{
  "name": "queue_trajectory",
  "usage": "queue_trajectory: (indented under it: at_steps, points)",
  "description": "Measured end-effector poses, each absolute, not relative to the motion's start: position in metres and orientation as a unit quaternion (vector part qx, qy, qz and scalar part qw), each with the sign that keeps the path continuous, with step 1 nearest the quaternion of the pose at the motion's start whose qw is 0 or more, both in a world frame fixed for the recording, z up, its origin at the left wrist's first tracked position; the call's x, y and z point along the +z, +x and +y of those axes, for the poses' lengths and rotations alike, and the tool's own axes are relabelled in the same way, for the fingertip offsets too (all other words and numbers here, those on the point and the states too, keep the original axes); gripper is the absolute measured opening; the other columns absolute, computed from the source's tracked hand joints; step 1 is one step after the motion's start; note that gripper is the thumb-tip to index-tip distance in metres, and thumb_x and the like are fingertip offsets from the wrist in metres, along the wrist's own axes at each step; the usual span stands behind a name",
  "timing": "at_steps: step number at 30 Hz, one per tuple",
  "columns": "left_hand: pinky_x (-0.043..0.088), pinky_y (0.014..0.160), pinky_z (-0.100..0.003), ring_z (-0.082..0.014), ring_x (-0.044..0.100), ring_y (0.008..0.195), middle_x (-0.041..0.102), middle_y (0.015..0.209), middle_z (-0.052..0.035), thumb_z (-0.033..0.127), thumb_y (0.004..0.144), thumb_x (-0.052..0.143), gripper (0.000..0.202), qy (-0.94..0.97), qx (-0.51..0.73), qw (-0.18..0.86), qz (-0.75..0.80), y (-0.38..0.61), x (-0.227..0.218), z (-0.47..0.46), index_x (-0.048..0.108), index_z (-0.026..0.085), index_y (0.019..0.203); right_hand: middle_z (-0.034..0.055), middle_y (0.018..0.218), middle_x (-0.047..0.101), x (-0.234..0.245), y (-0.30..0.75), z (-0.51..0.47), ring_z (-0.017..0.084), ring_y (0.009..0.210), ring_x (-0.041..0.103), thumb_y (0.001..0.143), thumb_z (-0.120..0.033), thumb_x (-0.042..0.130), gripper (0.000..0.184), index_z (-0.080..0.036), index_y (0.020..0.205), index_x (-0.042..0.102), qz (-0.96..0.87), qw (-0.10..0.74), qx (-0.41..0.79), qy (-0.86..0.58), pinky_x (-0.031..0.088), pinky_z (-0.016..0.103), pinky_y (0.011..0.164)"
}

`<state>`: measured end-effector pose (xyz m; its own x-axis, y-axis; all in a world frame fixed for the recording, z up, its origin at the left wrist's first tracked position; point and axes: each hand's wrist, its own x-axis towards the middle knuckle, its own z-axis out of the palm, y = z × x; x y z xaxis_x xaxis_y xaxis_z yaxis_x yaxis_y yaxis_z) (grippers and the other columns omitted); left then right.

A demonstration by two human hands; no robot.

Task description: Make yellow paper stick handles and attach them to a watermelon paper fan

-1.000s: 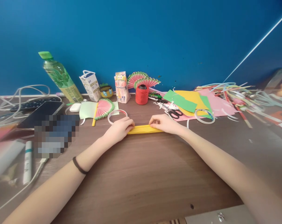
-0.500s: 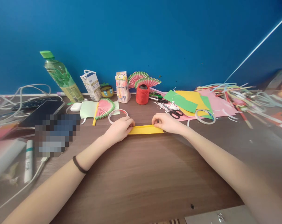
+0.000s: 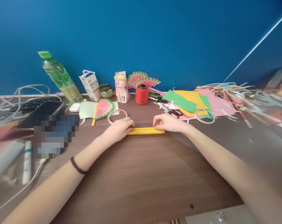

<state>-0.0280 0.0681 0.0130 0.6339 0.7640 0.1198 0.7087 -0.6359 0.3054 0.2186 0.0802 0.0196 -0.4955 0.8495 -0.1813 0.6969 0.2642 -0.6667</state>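
A narrow folded strip of yellow paper (image 3: pixel 144 131) lies crosswise between my two hands, at the middle of the desk. My left hand (image 3: pixel 119 128) pinches its left end, fingers closed. At the right end, my right hand (image 3: pixel 169 123) grips the strip between thumb and bent fingers. A roll of tape (image 3: pixel 109 119) stands just behind my left hand. Past my right hand lie black-handled scissors (image 3: pixel 176 114) among white paper scraps. A pink and green pleated paper fan (image 3: pixel 104 109) with a yellow handle rests on pale green paper (image 3: pixel 86 110).
Along the blue wall stand a green bottle (image 3: pixel 61 76), a milk carton (image 3: pixel 91 85), a decorated carton (image 3: pixel 121 88) and a red-wrapped roll (image 3: pixel 141 95). Coloured paper (image 3: pixel 183 101) and another tape roll (image 3: pixel 212 121) lie right. Phones, cables and a marker (image 3: pixel 27 163) are at left.
The yellow paper now looks narrower, its front part folded or rolled up further between my fingers. Both hands keep their hold and have hardly shifted.
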Motion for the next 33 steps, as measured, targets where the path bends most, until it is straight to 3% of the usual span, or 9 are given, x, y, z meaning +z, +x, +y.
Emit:
queue_trajectory:
  at_steps: [4, 14, 24, 33]
  points:
    - [0.044, 0.07, -0.029, -0.0177, 0.056, 0.08, 0.056, 0.086, -0.0043, 0.022, 0.085, 0.042, 0.013, 0.895, 0.114, 0.116, 0.416, -0.028, 0.01, 0.068, 0.053, 0.018, 0.081, -0.0044, 0.052, 0.053, 0.02, 0.22, 0.082, 0.01, 0.048, 0.048, 0.067, -0.021, 0.058, 0.004, -0.018, 0.067, 0.055, -0.798, 0.104, 0.306, -0.51, 0.034, 0.021, 0.046]
    - [0.041, 0.068, -0.026, -0.0158, 0.054, 0.076, 0.056, 0.08, -0.0021, 0.013, 0.08, 0.043, 0.011, 0.888, 0.114, 0.134, 0.426, -0.029, 0.014, 0.069, 0.052, 0.018, 0.077, -0.0008, 0.065, 0.058, 0.026, 0.221, 0.08, 0.01, 0.059, 0.051, 0.066, -0.008, 0.049, 0.011, -0.017, 0.064, 0.055, -0.852, 0.099, 0.207, -0.47, 0.033, 0.021, 0.053]
    - [0.035, 0.059, -0.023, -0.013, 0.05, 0.068, 0.051, 0.076, -0.0008, 0.012, 0.077, 0.041, 0.014, 0.911, 0.071, 0.113, 0.39, -0.03, 0.022, 0.067, 0.05, 0.018, 0.069, 0.0009, 0.072, 0.054, 0.034, 0.213, 0.068, 0.01, 0.064, 0.047, 0.068, -0.004, 0.046, 0.014, -0.016, 0.063, 0.051, -0.893, 0.039, 0.137, -0.427, 0.029, 0.021, 0.057]
    - [0.035, 0.059, -0.023, -0.0137, 0.053, 0.068, 0.057, 0.074, 0.0005, 0.019, 0.076, 0.048, 0.006, 0.887, 0.047, 0.162, 0.43, -0.032, 0.024, 0.069, 0.053, 0.019, 0.079, -0.0012, 0.07, 0.062, 0.036, 0.218, 0.069, 0.01, 0.062, 0.053, 0.07, -0.014, 0.052, 0.006, -0.018, 0.067, 0.055, -0.85, 0.008, 0.253, -0.461, 0.033, 0.02, 0.053]
